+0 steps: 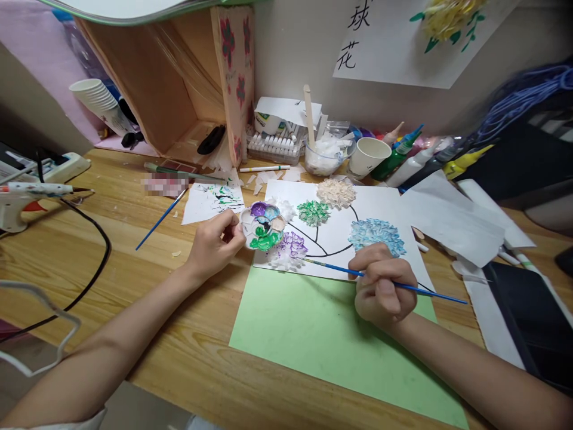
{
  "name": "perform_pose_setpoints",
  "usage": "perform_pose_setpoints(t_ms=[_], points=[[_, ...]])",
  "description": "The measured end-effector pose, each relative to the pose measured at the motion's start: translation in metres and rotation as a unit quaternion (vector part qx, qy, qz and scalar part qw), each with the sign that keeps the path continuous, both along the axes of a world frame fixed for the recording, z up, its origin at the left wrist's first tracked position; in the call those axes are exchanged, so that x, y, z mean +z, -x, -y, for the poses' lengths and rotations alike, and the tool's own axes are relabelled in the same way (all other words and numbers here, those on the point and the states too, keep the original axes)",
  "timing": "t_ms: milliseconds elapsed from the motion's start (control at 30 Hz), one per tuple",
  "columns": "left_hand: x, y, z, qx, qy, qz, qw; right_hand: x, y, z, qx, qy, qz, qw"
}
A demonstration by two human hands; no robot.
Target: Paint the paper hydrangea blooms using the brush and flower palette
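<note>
My left hand [220,242] pinches the rim of a small round paint palette [264,226] with purple, blue, black and green paint in its wells. In my right hand [385,282] is a thin blue paintbrush [333,268], its tip at the edge of a purple-and-white paper flower [289,251]. That flower sits on a white sheet [385,203] with black drawn stems. Also on the sheet are a green flower [314,212], a cream flower [335,192] and a blue flower [376,236]. The palette partly covers another white flower [285,209].
A green sheet [313,322] lies under the white one. Behind stand a bowl of paper scraps [329,156], a paper cup [367,156] and paint bottles [409,161]. A second brush [161,220] and a glue gun [31,200] with its black cable lie left, a black object [532,316] right.
</note>
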State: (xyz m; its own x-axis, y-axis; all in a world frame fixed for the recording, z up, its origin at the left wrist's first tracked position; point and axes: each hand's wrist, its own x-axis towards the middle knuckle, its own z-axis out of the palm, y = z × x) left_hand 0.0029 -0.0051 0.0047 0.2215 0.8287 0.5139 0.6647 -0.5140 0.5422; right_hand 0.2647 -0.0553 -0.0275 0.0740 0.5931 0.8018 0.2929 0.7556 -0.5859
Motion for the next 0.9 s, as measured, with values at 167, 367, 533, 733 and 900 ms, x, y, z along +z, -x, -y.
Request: perform_pose_setpoints(t_ms=[167, 367, 533, 733, 900], points=[[-0.002, 0.001, 0.0, -0.011, -0.011, -0.002, 1.0, 0.0, 0.002, -0.003, 0.022, 0.015, -0.009, 1.0], [-0.001, 0.0, 0.001, -0.019, -0.008, 0.0, 1.0, 0.0, -0.002, 0.0, 0.03, -0.006, 0.052, 0.998], [-0.002, -0.002, 0.005, -0.027, 0.006, 0.001, 1.0, 0.009, -0.002, -0.002, 0.031, -0.007, 0.208, 0.978], [-0.004, -0.004, 0.007, -0.041, 0.021, 0.008, 0.999, 0.013, 0.006, -0.002, 0.048, 0.06, 0.301, 0.951], [-0.004, -0.003, 0.007, -0.042, 0.022, 0.008, 0.999, 0.013, 0.006, -0.001, 0.06, 0.066, 0.301, 0.95]])
